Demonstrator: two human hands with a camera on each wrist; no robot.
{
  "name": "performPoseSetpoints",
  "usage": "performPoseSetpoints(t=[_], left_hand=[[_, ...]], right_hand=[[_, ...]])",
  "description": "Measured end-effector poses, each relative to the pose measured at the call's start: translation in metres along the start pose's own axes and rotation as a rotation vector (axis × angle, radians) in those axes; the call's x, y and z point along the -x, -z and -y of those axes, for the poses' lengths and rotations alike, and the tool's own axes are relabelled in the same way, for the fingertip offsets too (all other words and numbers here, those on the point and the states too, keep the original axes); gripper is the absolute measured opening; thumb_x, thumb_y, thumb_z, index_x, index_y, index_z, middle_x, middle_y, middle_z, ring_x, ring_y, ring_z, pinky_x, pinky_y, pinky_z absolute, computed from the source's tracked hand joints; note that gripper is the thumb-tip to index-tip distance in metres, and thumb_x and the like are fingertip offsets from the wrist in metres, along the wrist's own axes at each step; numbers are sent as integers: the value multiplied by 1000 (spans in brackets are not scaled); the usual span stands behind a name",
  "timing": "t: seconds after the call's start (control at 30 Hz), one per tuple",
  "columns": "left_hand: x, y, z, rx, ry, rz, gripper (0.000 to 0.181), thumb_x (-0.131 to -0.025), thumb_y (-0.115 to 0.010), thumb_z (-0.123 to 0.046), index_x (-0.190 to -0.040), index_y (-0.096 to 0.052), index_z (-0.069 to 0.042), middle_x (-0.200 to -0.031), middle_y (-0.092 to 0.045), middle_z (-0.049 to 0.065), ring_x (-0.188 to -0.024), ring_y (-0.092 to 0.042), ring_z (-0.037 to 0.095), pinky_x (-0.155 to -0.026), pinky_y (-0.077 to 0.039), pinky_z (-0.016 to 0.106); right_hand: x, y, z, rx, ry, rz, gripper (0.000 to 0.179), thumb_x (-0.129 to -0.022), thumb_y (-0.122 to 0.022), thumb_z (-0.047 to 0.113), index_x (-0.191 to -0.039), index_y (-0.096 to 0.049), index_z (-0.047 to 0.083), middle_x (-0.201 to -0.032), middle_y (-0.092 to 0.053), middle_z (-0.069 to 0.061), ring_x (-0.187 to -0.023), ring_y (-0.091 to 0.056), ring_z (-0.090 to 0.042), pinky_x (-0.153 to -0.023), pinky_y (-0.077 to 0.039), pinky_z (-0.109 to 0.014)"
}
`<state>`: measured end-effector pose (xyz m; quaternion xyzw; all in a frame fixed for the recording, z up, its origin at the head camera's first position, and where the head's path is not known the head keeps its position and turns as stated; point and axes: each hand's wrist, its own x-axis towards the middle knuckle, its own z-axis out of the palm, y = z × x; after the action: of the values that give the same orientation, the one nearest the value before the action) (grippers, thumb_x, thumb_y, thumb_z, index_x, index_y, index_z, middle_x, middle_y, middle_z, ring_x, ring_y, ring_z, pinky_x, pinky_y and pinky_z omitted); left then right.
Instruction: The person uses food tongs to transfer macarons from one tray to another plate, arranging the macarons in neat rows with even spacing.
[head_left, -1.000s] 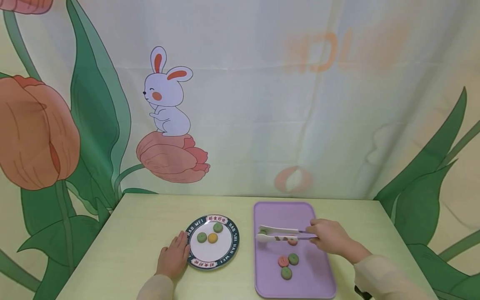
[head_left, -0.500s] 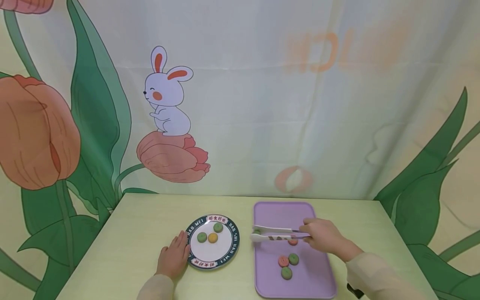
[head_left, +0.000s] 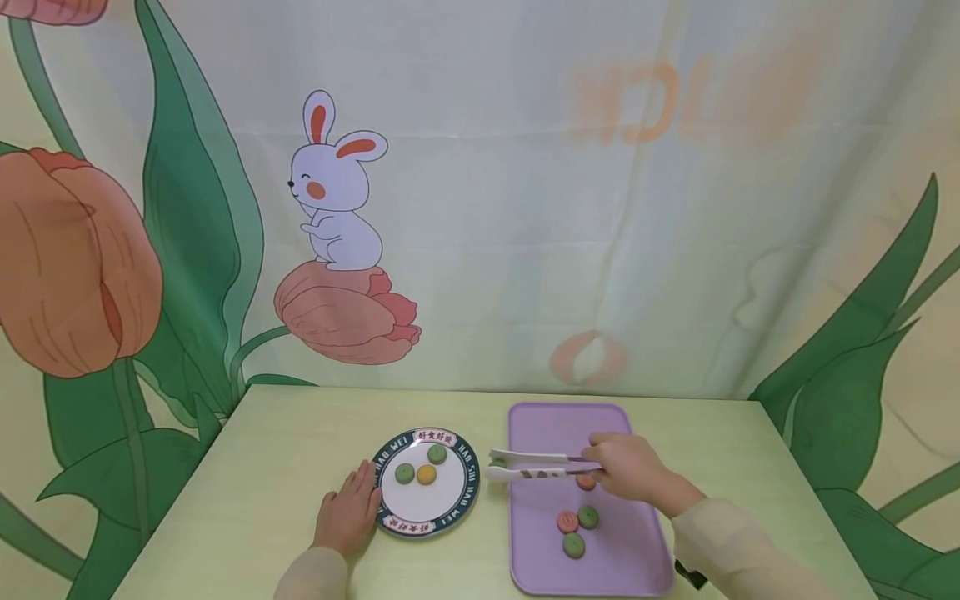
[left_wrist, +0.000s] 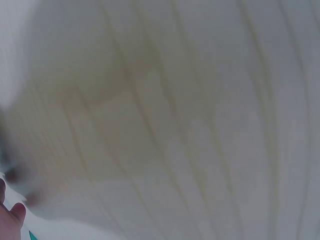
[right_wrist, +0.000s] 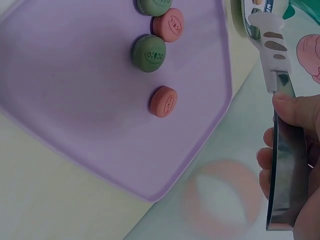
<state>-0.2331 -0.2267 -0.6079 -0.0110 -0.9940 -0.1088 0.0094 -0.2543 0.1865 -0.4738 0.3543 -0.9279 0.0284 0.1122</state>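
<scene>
My right hand grips a pair of tongs with white tips and metal handles. Between the tips sits a green round disc, partly hidden, just left of the purple tray. In the right wrist view, the thumb presses on the metal handle. My left hand lies on the table, fingers extended, against the left rim of a plate. That plate bears two green discs and a yellow disc. The left wrist view shows mostly blurred pale surface.
On the tray lie two pink discs and two green discs, some touching each other. A strip of pale table separates plate from tray. Behind the table hangs a printed curtain.
My right hand has carried the tongs and green disc leftward, from above the tray past its left edge toward the plate. The left hand has stayed at the plate's rim.
</scene>
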Motion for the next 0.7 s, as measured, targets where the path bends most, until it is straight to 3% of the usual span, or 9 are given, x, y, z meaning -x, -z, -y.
performPoseSetpoints(t=[0.43, 0.7], left_hand=[[-1, 1, -1, -10, 18, 24, 55, -94, -31, -34, -139, -24, -4, -144, -26, 12, -129, -30, 34, -99, -30, 56], [0, 2, -1, -2, 17, 25, 54, -94, -30, -33, -139, -24, -3, -144, -27, 13, -128, -30, 35, -98, -30, 56]], right_hand=[[-14, -4, 9, -4, 1, 35, 10, -64, -65, 11, -65, -59, 19, -58, -34, 9, -50, -31, -8, -43, -23, -20], [-21, -6, 17, 4, 9, 47, 9, -67, -68, 13, -67, -61, 18, -59, -36, 9, -51, -35, -8, -41, -25, -20]])
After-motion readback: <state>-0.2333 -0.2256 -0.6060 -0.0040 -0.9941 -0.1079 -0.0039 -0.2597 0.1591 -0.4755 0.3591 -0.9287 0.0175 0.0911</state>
